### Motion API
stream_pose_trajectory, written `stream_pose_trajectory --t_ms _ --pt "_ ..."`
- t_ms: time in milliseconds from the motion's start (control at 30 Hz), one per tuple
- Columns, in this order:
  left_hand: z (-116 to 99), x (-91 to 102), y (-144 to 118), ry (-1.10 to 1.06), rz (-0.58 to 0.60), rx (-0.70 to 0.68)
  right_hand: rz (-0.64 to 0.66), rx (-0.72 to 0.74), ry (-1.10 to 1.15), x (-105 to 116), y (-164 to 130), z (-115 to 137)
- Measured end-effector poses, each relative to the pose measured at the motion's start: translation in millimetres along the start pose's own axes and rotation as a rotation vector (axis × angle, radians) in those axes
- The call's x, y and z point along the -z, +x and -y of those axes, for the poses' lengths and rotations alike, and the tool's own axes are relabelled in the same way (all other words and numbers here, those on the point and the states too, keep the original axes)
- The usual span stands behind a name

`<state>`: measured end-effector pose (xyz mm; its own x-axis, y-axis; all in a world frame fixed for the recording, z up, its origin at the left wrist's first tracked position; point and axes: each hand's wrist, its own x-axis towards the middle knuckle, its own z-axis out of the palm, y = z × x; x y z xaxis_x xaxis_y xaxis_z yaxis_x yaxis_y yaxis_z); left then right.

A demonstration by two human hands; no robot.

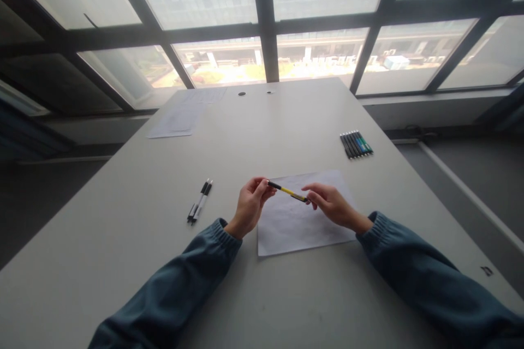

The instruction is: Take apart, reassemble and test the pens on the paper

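one yellow pen in hand, two set aside, a row waiting

both hands pinch the slim yellow-and-black plastic pen point(287, 191) by its ends: the left hand point(249, 207) grips the dark end at 9 o'clock, the right hand point(329, 204) the other end at 3 o'clock, and the pen hangs just above the white sheet of paper point(295, 229) on the pale grey surface point(123, 262). two black-and-white pens point(200, 202) lie side by side at 9 o'clock, seemingly dealt with. a tidy row of dark pens with green and blue grips point(356, 144) waits at 1 o'clock, well apart, likely untouched. loose white papers point(180, 117) lie at 11 o'clock. judging by this, most of the work remains.
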<state>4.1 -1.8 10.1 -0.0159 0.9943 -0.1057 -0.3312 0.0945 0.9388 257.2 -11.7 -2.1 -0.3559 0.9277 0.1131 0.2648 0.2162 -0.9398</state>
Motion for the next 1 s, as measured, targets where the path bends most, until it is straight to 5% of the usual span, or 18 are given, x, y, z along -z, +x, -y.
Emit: stream_pose_trajectory --t_ms 333,600,1000 --pt "18 11.2 4 0.450 0.141 -0.278 -0.392 -0.167 0.324 1 8 -8" --pt "18 14.5 11 0.732 0.100 -0.570 -0.439 -0.153 0.432 -2 8 -13" --pt "14 14.7 11 0.776 0.082 -0.637 -0.492 -0.051 0.311 0 8 -15"
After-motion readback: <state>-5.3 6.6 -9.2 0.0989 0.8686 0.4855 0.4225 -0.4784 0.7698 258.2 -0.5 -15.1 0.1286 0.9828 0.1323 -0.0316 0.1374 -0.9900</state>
